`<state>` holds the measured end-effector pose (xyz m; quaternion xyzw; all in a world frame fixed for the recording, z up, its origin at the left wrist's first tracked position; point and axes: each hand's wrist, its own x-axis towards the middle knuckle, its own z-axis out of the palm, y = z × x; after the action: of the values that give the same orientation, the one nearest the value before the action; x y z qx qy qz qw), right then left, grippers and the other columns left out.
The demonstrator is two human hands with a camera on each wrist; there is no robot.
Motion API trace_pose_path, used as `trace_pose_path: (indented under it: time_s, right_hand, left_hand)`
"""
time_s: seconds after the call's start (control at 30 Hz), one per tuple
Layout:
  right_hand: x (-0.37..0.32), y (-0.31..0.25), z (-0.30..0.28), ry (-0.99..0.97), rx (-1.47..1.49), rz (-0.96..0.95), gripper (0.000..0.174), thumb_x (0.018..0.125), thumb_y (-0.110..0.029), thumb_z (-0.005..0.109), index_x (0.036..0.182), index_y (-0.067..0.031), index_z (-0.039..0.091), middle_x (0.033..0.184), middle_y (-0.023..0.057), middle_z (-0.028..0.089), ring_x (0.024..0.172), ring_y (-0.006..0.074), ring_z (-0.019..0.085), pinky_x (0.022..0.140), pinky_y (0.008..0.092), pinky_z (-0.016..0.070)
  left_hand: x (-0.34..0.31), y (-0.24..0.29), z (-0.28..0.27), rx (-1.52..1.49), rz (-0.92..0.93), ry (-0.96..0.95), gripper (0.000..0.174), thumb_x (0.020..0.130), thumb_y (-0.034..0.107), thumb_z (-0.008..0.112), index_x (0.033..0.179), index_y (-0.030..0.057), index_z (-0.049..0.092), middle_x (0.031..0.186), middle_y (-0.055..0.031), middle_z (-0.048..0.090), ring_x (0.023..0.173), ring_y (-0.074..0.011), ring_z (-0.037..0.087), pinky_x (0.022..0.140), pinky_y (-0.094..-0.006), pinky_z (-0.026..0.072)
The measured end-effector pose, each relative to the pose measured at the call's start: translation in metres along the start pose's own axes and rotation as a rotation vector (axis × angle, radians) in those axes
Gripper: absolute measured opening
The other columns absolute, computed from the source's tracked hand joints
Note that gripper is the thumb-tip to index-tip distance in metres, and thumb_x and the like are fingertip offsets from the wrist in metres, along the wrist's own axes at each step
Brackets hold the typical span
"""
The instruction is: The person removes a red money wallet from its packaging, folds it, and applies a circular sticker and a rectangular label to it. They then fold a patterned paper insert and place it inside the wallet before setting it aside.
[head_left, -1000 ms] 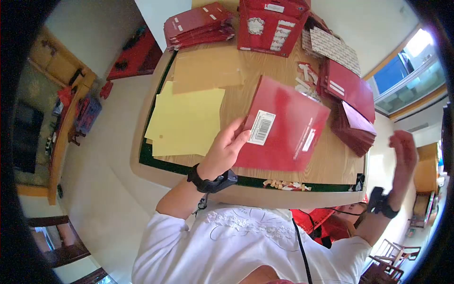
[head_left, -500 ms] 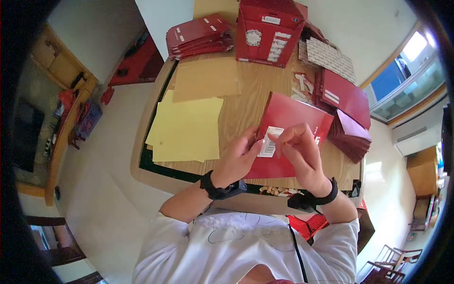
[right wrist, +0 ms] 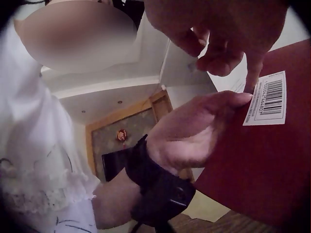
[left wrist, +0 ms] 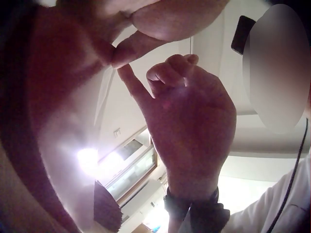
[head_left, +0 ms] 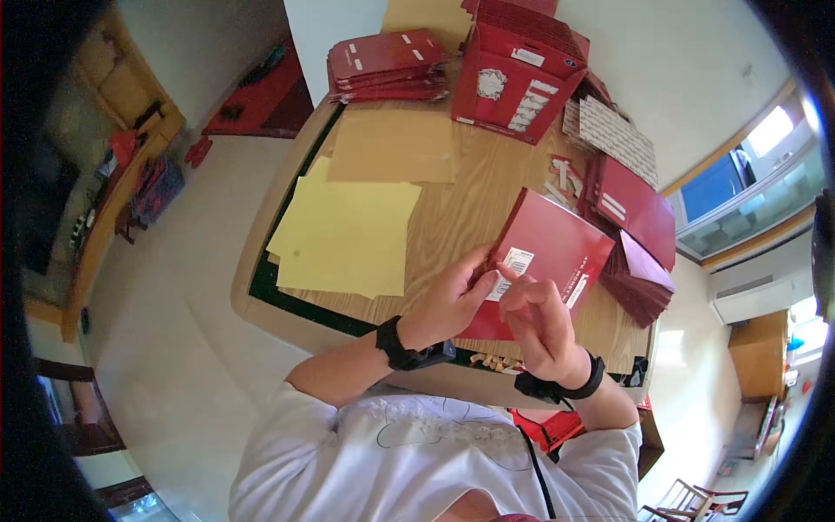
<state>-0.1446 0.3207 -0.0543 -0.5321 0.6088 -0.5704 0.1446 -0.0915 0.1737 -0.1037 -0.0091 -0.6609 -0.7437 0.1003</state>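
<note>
My left hand (head_left: 448, 300) holds a flat red packet (head_left: 561, 239) by its left edge, thumb on top, raised over the front of the table. A white barcode label (head_left: 517, 261) is on the packet's face beside that thumb, and a smaller white strip (head_left: 576, 290) lies further right. My right hand (head_left: 544, 326) is over the packet's lower part. In the right wrist view its straight index finger (right wrist: 253, 70) meets the corner of the barcode label (right wrist: 267, 99), right at the left thumb tip; the other fingers are bent.
Yellow sheets (head_left: 344, 235) and a tan sheet (head_left: 396, 143) lie on the table's left. Behind are a red stack (head_left: 387, 65) and a big red box (head_left: 522, 78). To the right are paper scraps (head_left: 564, 178), patterned sheets (head_left: 617, 135) and red packets (head_left: 639, 209).
My right hand has come in from far right to the barcode label, its index finger now at the label's corner. The left hand keeps its grip; the packet sits slightly lower.
</note>
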Motion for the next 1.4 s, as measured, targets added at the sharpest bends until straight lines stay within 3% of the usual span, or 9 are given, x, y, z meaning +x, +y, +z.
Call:
trace_pose_path:
  time_s: [0.03, 0.13, 0.23, 0.33, 0.47, 0.53, 0.7, 0.9, 1.4]
  right_hand:
    - [0.000, -0.001, 0.001, -0.010, 0.017, 0.010, 0.022, 0.077, 0.013, 0.033, 0.093, -0.0006, 0.039, 0.077, 0.0061, 0.046, 0.073, 0.0152, 0.048, 0.107, 0.0507, 0.0187]
    - [-0.001, -0.001, -0.003, 0.036, -0.046, -0.015, 0.019, 0.078, 0.013, 0.036, 0.093, 0.0012, 0.041, 0.079, 0.0070, 0.048, 0.076, 0.0167, 0.050, 0.102, 0.0444, 0.0307]
    - [-0.002, 0.002, -0.001, 0.296, -0.342, 0.090, 0.015, 0.077, 0.010, 0.050, 0.089, 0.0008, 0.048, 0.079, 0.0121, 0.053, 0.072, 0.0219, 0.055, 0.078, 0.0346, 0.0463]
    - [0.010, 0.004, -0.005, 0.312, -0.525, 0.124, 0.014, 0.078, 0.010, 0.052, 0.088, 0.0014, 0.051, 0.079, 0.0137, 0.054, 0.072, 0.0214, 0.056, 0.066, 0.0302, 0.0454]
    - [0.006, 0.003, -0.005, 0.384, 0.056, 0.165, 0.014, 0.082, 0.009, 0.048, 0.094, 0.0027, 0.048, 0.082, 0.0122, 0.052, 0.077, 0.0178, 0.054, 0.080, 0.0310, 0.0450]
    - [0.005, -0.002, -0.005, 0.331, 0.128, 0.178, 0.013, 0.082, 0.010, 0.047, 0.093, 0.0026, 0.046, 0.083, 0.0116, 0.051, 0.078, 0.0170, 0.053, 0.089, 0.0343, 0.0423]
    - [0.003, -0.005, -0.002, 0.113, -0.137, 0.069, 0.019, 0.078, 0.013, 0.044, 0.092, 0.0017, 0.044, 0.080, 0.0103, 0.050, 0.076, 0.0199, 0.053, 0.102, 0.0470, 0.0321]
    - [0.004, -0.007, 0.003, 0.037, -0.207, 0.002, 0.021, 0.077, 0.014, 0.043, 0.094, 0.0018, 0.043, 0.078, 0.0102, 0.051, 0.076, 0.0220, 0.053, 0.102, 0.0477, 0.0319]
    - [0.003, -0.003, 0.003, 0.204, 0.029, 0.127, 0.019, 0.081, 0.011, 0.038, 0.092, -0.0046, 0.038, 0.075, 0.0028, 0.042, 0.068, 0.0107, 0.041, 0.101, 0.0468, 0.0326]
  left_hand:
    - [0.000, 0.000, 0.000, -0.002, 0.003, -0.002, 0.034, 0.091, 0.008, 0.045, 0.124, -0.0024, 0.042, 0.109, -0.0139, 0.057, 0.098, -0.0172, 0.055, 0.086, -0.0295, 0.0426]
    - [0.001, 0.002, -0.001, 0.018, -0.003, -0.002, 0.034, 0.091, 0.008, 0.045, 0.124, -0.0024, 0.041, 0.109, -0.0146, 0.057, 0.098, -0.0179, 0.055, 0.085, -0.0299, 0.0429]
    - [-0.001, 0.005, -0.002, 0.072, 0.001, 0.010, 0.037, 0.092, 0.010, 0.045, 0.126, -0.0037, 0.039, 0.110, -0.0147, 0.056, 0.100, -0.0173, 0.054, 0.087, -0.0295, 0.0423]
    - [-0.002, 0.003, -0.002, 0.102, 0.047, 0.013, 0.043, 0.094, 0.014, 0.046, 0.129, -0.0064, 0.034, 0.111, -0.0142, 0.055, 0.103, -0.0157, 0.052, 0.091, -0.0285, 0.0404]
    - [-0.002, -0.005, -0.002, 0.141, 0.038, 0.006, 0.042, 0.094, 0.014, 0.046, 0.128, -0.0069, 0.035, 0.112, -0.0150, 0.055, 0.102, -0.0164, 0.052, 0.089, -0.0290, 0.0406]
    - [-0.003, -0.006, -0.001, 0.149, 0.024, 0.007, 0.041, 0.093, 0.014, 0.045, 0.128, -0.0058, 0.036, 0.110, -0.0144, 0.057, 0.099, -0.0166, 0.053, 0.087, -0.0293, 0.0419]
    - [-0.004, 0.017, -0.003, 0.277, -0.024, -0.003, 0.039, 0.093, 0.014, 0.045, 0.128, -0.0030, 0.037, 0.103, -0.0129, 0.060, 0.095, -0.0176, 0.056, 0.081, -0.0297, 0.0442]
    - [-0.003, 0.006, -0.002, 0.125, 0.039, 0.007, 0.038, 0.093, 0.014, 0.046, 0.126, -0.0038, 0.039, 0.109, -0.0162, 0.057, 0.101, -0.0190, 0.055, 0.086, -0.0296, 0.0421]
    - [-0.003, 0.004, -0.003, 0.106, 0.012, -0.020, 0.038, 0.093, 0.012, 0.045, 0.127, -0.0034, 0.038, 0.109, -0.0147, 0.057, 0.100, -0.0175, 0.054, 0.087, -0.0301, 0.0421]
